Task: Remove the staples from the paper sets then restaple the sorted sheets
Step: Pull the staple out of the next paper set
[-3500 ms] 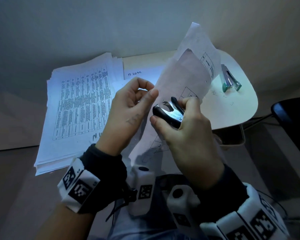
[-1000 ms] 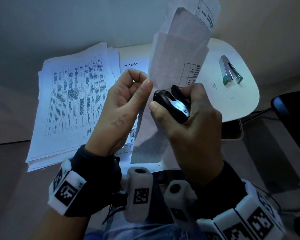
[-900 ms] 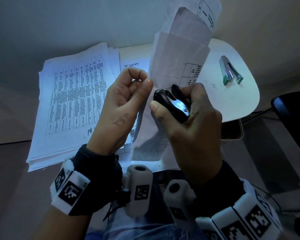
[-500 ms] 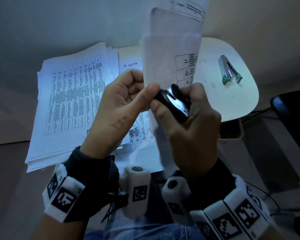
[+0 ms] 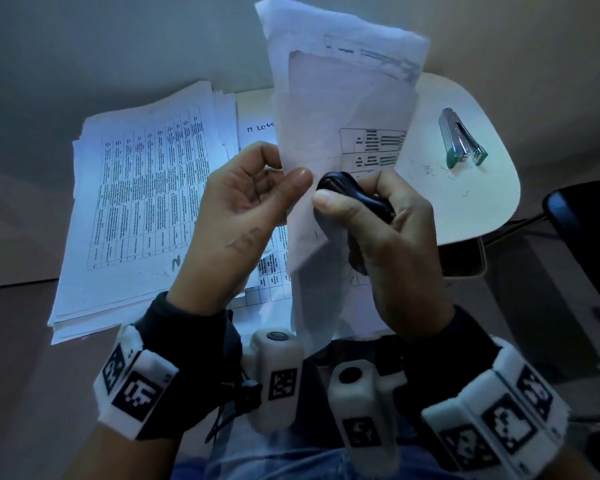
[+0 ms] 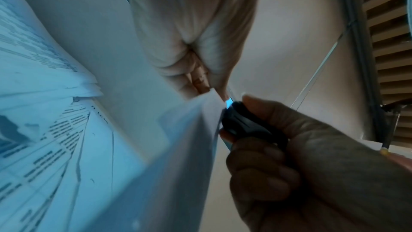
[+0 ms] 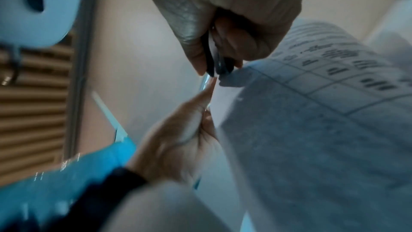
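Observation:
A set of printed sheets [image 5: 340, 109] stands upright in front of me, folded back on itself. My left hand [image 5: 250, 202] pinches its edge between thumb and curled fingers; the same pinch shows in the left wrist view on the paper set [image 6: 207, 105]. My right hand [image 5: 378, 220] grips a black staple remover [image 5: 354, 195], squeezed against the paper's edge right beside the left thumb. In the right wrist view the staple remover [image 7: 217, 63] bites at the corner of the paper set [image 7: 312, 112]. The staple itself is hidden.
A thick pile of printed sheets [image 5: 142, 202] lies on the left of the small rounded table [image 5: 478, 202]. A metal stapler with green ends [image 5: 461, 140] lies at the table's right, with loose pulled staples [image 5: 430, 169] scattered near it. A dark chair [image 5: 582, 230] stands at the right.
The paper set has been raised and turned more upright. My right hand has brought the staple remover up against the paper's edge by the left thumb and squeezed it.

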The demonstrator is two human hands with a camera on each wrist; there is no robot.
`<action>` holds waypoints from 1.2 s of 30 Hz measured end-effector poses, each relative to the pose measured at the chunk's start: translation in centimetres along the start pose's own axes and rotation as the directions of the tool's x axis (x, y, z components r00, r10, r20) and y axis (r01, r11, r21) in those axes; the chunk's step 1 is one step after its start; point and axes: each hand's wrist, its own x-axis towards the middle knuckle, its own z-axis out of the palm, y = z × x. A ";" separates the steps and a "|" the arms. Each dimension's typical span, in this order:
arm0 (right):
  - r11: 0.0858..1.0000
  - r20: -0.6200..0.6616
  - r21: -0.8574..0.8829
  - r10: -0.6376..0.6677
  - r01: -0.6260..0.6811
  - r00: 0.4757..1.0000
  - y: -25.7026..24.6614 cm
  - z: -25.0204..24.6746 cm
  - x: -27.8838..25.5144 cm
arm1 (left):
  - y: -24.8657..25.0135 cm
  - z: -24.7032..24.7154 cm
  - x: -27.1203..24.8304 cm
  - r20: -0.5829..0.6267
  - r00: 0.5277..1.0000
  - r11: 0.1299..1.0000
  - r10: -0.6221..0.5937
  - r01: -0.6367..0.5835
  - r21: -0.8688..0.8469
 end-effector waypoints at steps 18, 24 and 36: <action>0.801 0.289 0.359 0.392 -0.478 0.873 -0.2 -1.6 2.8 | -0.5 0.2 1.4 0.012 0.996 0.980 -0.091 0.092 -0.179; 0.733 0.355 0.404 0.426 -0.548 0.832 -0.1 -1.7 3.3 | -0.6 0.0 1.7 0.013 0.993 0.973 -0.115 0.115 -0.201; 0.885 0.228 0.268 0.326 -0.381 0.918 -0.2 -1.3 2.8 | 0.2 -1.0 1.5 0.091 0.984 0.985 -0.154 0.160 -0.065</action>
